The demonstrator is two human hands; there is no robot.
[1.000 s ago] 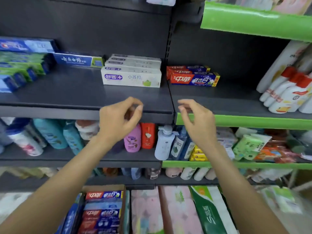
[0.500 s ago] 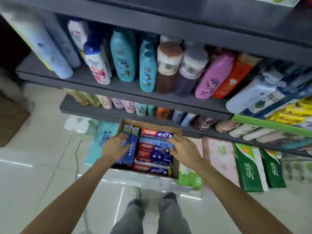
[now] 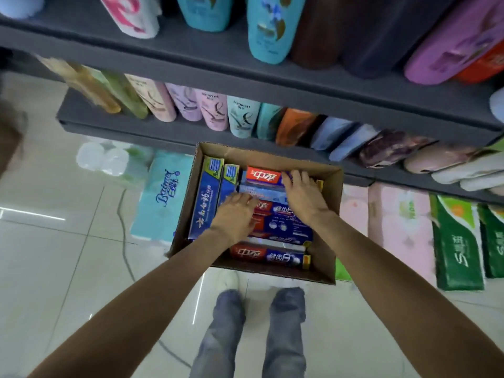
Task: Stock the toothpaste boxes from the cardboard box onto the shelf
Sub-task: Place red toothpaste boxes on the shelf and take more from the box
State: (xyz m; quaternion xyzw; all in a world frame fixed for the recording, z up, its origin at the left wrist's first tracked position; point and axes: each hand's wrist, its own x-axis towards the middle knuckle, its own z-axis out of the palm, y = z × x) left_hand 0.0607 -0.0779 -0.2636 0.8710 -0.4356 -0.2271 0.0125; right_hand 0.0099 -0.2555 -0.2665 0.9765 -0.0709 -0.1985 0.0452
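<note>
1. Head view, looking straight down: both arms reaching into the cardboard box (image 3: 331, 227) on the floor, at the foot of the shelving.
2. Left hand (image 3: 235, 214) flat on the stack of red-and-blue toothpaste boxes (image 3: 283, 227), fingers (image 3: 245, 199) spread and loosely extended, closed on nothing that shows.
3. Right hand (image 3: 302, 196) laid over the upper boxes, fingertips (image 3: 293, 177) reaching the far edge of the topmost red box (image 3: 263, 175), slightly curled; a firm hold impossible to confirm.
4. Step in hand, by the look of it: picking the next box or boxes out of the carton. Nothing lifted yet.
5. Next move calling for: fingers hooked under a box's long edges, a clean lift clear of the carton walls, then up to the toothpaste shelf, out of frame here.
6. Also in the carton: two blue-and-green boxes (image 3: 204, 203) on edge along the left wall, tight beside the stack.
7. Round about: tissue packs (image 3: 161, 192) left of the carton, pink and green packs (image 3: 403, 222) to the right, bottles (image 3: 240, 115) on the lower shelf (image 3: 136, 126) just above.
8. In the way: that shelf edge overhanging the carton's far side; snug packing leaving little finger room.
</note>
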